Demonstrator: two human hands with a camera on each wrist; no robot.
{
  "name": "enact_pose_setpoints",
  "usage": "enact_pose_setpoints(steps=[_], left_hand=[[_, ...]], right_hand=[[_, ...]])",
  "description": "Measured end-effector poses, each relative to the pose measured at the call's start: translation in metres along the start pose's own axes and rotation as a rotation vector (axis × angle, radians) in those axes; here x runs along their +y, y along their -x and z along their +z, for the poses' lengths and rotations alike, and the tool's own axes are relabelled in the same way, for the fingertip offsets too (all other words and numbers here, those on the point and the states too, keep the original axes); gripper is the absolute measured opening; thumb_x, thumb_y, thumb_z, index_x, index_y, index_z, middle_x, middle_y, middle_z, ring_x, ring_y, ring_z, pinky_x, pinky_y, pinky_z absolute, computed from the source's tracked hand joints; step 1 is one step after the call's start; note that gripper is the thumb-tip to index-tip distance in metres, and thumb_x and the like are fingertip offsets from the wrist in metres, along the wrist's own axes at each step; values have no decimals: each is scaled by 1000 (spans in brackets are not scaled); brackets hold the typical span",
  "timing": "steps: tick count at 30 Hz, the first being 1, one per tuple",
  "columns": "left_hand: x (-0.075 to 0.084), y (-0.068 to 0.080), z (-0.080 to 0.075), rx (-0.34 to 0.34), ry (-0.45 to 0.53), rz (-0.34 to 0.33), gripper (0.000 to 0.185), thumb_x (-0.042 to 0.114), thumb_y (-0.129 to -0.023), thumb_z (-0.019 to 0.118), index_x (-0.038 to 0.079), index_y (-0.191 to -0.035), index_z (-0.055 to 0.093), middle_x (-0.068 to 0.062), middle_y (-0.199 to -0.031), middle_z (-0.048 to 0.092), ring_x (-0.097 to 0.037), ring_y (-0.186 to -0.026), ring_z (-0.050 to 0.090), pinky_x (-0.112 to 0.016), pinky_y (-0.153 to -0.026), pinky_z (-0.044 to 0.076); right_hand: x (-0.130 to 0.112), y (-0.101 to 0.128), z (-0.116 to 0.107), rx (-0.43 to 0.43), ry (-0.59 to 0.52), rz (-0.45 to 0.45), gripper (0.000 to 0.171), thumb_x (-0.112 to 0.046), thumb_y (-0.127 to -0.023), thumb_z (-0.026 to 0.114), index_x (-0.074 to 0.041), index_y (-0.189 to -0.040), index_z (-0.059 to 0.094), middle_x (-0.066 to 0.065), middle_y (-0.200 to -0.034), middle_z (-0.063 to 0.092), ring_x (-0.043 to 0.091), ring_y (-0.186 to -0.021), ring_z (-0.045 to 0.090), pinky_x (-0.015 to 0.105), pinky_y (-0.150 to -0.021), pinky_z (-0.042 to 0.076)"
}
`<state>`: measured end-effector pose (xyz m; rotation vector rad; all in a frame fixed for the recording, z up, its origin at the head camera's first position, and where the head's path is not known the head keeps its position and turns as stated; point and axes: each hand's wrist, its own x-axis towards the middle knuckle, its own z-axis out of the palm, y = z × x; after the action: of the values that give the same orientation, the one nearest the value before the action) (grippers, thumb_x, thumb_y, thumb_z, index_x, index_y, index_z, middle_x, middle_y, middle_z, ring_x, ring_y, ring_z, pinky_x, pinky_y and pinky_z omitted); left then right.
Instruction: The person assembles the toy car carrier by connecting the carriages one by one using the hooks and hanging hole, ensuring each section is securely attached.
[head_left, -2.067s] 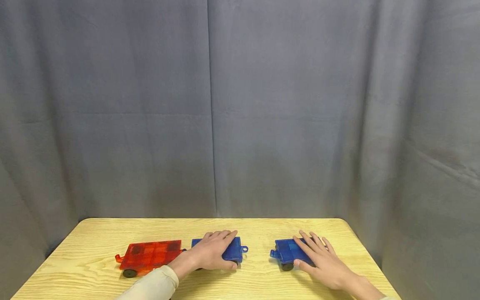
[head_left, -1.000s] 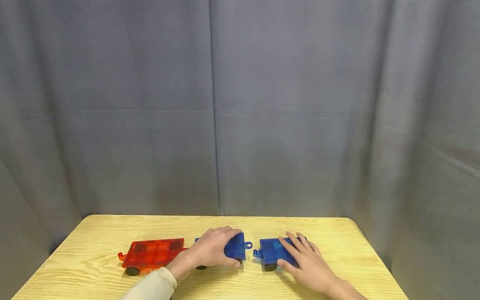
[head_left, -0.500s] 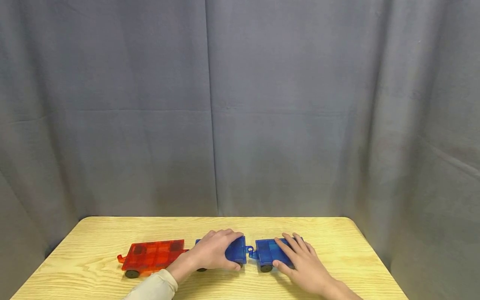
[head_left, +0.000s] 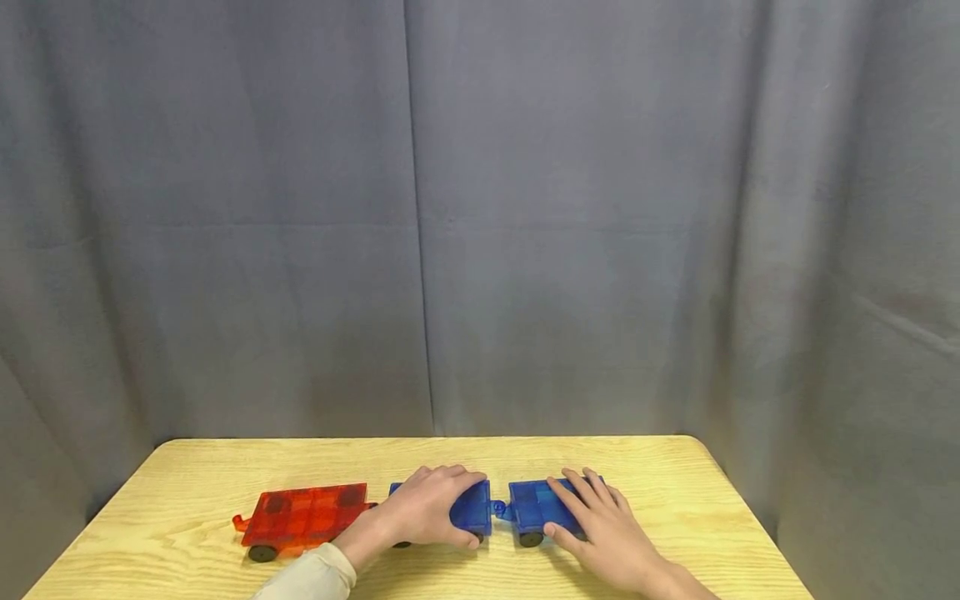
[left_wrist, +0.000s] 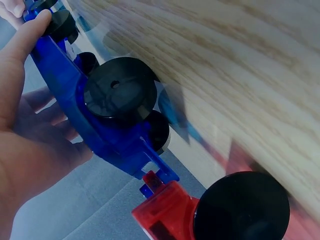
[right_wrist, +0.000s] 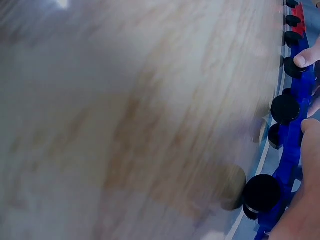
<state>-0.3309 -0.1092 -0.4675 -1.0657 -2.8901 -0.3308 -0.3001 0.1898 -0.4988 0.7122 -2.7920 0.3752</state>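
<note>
Three flat toy train cars of see-through plastic on black wheels stand in a row on the table. My left hand point(head_left: 431, 508) grips the middle blue car point(head_left: 474, 505), thumb along its near side and fingers over its far side. In the left wrist view, a red car point(left_wrist: 165, 212) meets this car's blue coupling point(left_wrist: 162, 167). My right hand point(head_left: 609, 533) holds the right-hand blue car point(head_left: 527, 502) across its width, fingers spread over the top and thumb at the near edge. Between the blue cars, hook and ring overlap at the coupling point(head_left: 499, 508). The palms hide part of both.
At the row's left end the red car point(head_left: 307, 515) has a free hook point(head_left: 240, 522) pointing left. The light wood table point(head_left: 202, 467) has rounded back corners. Grey curtains point(head_left: 480, 250) hang behind it and at both sides.
My right hand has moved left with its blue car, bringing the hook to the ring of the middle car. The gap between the blue cars has closed. My left hand stays nearly still.
</note>
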Motion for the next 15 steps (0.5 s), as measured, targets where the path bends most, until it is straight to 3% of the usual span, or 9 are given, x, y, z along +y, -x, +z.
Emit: enact_pose_setpoints(steps=[6,11,15], left_hand=[[-2,0,1,-36,8,-17,85,66,-67,67,24,-137,45,3,-126,51,-18,-108,49,-49,-88,38],[-3,4,5,-74,41,-18,88,68,-68,64,27,-141,36,3,-131,45,-21,-116,43,-51,-93,31],[-2,16,11,-44,43,-41,93,73,-69,56,30,-145,26,1,-135,40,-25,-124,34,-53,-99,21]], right_hand=[[0,-2,5,-7,-20,10,64,-62,-89,38,-29,-144,34,2,-148,26,31,-135,15,58,-99,14],[1,0,9,-30,-30,22,66,-63,-89,38,-28,-144,34,3,-149,24,32,-135,14,58,-99,14],[3,7,9,-98,-49,40,68,-63,-90,35,-26,-146,29,5,-151,19,34,-136,9,59,-100,7]])
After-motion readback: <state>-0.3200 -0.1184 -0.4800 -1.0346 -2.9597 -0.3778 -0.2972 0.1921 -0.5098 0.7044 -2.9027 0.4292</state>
